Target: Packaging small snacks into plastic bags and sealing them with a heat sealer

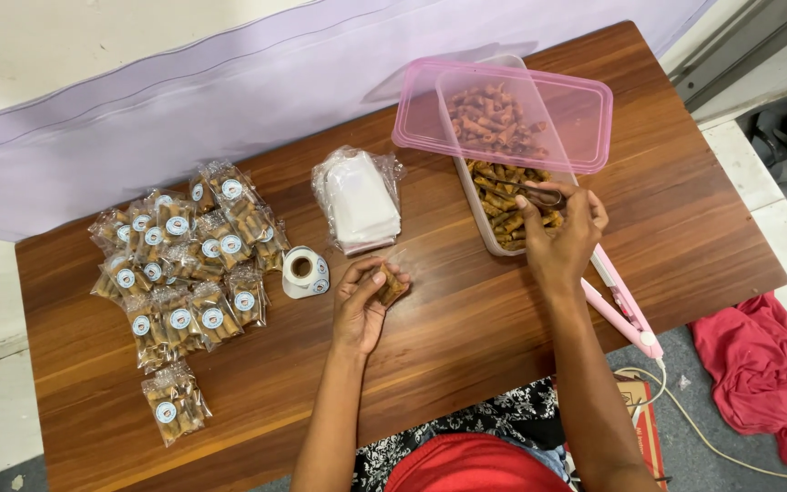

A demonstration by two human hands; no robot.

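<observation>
Step in hand: filling a small clear plastic pouch [392,284] with brown rolled snack sticks [503,205]; judged mid-cycle, one pouch partly loaded.
Left hand [362,305]: at 6 o'clock of the wooden table [466,337]; fingers curled around the pouch, holding it mouth-up toward 1 o'clock; a few sticks already show inside.
Right hand [565,239]: over the near end of the clear rectangular plastic tub [477,208] at 2 o'clock; fingers pinched narrow on thin metal tongs [539,192], whose tips lie among the sticks; whether a stick is caught cannot be told.
Next move, as judged: it calls for a light squeeze and a short carry toward 8 o'clock, into the pouch mouth, which must be kept open.
Pink translucent lid [503,114]: resting askew over the far half of the tub; only the near half is reachable.
White-and-pink heat sealer [621,305]: at 4 o'clock, just beside the right forearm; its cord hangs off the table edge.
Roll of round stickers [304,271]: just beside the left hand at 10 o'clock.
Stack of empty clear pouches [359,200]: at 12 o'clock.
Sealed, stickered snack packets [184,282]: heaped at 9 o'clock, well apart from the hands.
Red cloth [758,374]: on the floor at 4 o'clock.
</observation>
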